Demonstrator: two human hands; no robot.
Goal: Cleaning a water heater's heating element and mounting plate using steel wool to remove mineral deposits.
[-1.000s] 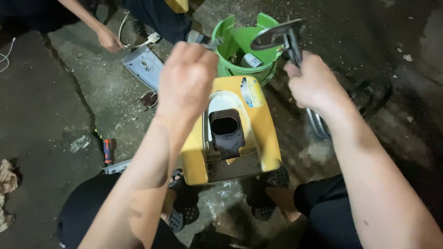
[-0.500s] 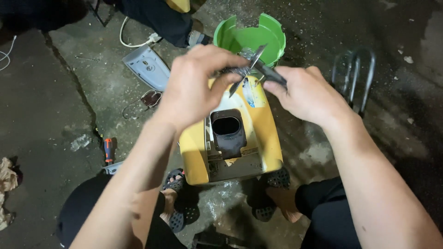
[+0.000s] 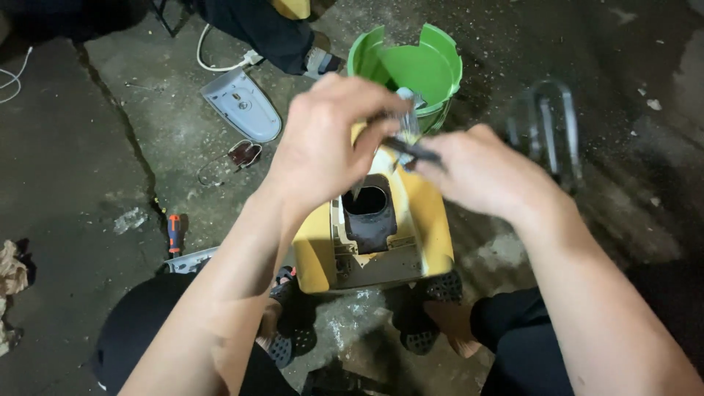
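Right, both hands up over the yellow housing (image 3: 381,235), which sits on the concrete floor (image 3: 88,220) between the person's sandalled feet (image 3: 433,315). Housing has a dark open hole in its top face, with a pale panel below it.

Left hand (image 3: 330,147): fingers curled shut, pinching the near end of a thin dark tool (image 3: 414,150). A bit blurred, but the grip reads as closed on it.

Right hand (image 3: 484,172): also closed, fingers wrapped on the other end of the same tool. The two hands are almost touching, tool bridging them, just above the housing's far edge. A pale, glinting bit sticks up from the tool between the hands; too smeared to tell what it is.

Around it:
- green plastic bucket (image 3: 411,70) with a notched rim, just beyond the housing, touching or nearly so
- grey-white oval cover (image 3: 242,103) lying flat to the far left, white cable (image 3: 216,62) running off behind it
- small dark red part (image 3: 242,154) on wire, near the cover
- orange-handled screwdriver (image 3: 174,233) by the floor crack on the left
- bent metal wire frame (image 3: 550,132) on the floor to the right, motion-blurred
- crumpled rag (image 3: 11,268) at the left edge

Another person's dark trouser leg and shoe (image 3: 315,59) at the top, behind the bucket.
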